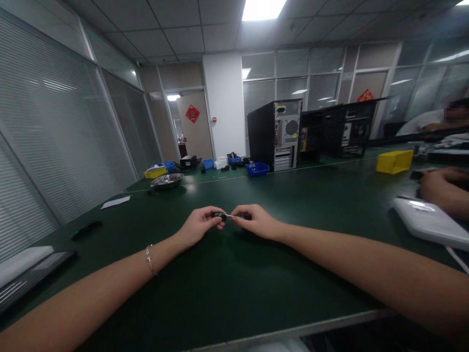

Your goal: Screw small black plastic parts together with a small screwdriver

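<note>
Just above the green tabletop [227, 278], my left hand [200, 225] pinches a small black-and-green piece [220, 215] between thumb and fingers. Its exact kind is too small to make out. Facing it, my right hand [258, 221] grips a thin, shiny metal rod [229, 216] at its fingertips. The rod points left and meets the right end of the black-and-green piece; whether it is a separate thing or part of it I cannot tell. A silvery bracelet [148, 259] circles my left wrist.
Computer towers [286, 137] stand at the back. Small bins, a blue one [257, 169] and a yellow one [394, 162], and a metal dish [167, 181] lie around. At right, a co-worker's hand [443, 190] is near a white device [432, 220]. A dark flat device [34, 276] lies left.
</note>
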A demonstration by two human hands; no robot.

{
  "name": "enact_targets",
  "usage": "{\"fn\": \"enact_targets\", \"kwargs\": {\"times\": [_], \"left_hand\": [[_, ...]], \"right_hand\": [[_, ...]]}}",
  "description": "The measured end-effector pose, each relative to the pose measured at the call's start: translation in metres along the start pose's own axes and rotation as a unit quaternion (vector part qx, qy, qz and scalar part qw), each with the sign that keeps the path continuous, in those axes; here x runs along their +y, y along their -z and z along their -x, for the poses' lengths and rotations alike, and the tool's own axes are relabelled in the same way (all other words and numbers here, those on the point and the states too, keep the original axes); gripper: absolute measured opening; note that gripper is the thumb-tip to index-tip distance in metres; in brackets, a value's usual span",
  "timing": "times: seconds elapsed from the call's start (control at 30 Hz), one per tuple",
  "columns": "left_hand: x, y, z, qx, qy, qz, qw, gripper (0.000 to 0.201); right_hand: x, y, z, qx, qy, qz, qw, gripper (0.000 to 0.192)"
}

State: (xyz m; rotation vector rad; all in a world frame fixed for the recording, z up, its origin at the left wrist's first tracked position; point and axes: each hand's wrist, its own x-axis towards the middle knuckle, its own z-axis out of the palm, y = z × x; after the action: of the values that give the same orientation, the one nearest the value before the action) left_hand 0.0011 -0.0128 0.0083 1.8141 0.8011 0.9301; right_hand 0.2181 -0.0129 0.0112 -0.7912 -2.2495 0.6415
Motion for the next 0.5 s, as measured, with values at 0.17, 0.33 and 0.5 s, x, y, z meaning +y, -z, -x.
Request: {"fn": "enact_targets", "kwargs": {"times": [0.17,0.33,0.5], "left_hand": [[-0.0004,-0.0011,0.0000,-0.001,0.005,0.023,1.000,0.027],[0.0028,-0.0025,-0.0003,0.017,0.007,0.023,1.000,0.027],[0.0038,-0.0024,0.0001,0.023,0.007,0.012,1.000,0.028]], "right_hand": [[0.0020,0.0003,-0.0003,-0.013,-0.011,-0.038,0.999,0.027],[0.0014,0.0000,-0.0001,-0.009,-0.005,-0.022,1.000,0.027],[0.0026,0.0002,0.0000,-0.019,0.015,0.019,1.000,0.025]]}}
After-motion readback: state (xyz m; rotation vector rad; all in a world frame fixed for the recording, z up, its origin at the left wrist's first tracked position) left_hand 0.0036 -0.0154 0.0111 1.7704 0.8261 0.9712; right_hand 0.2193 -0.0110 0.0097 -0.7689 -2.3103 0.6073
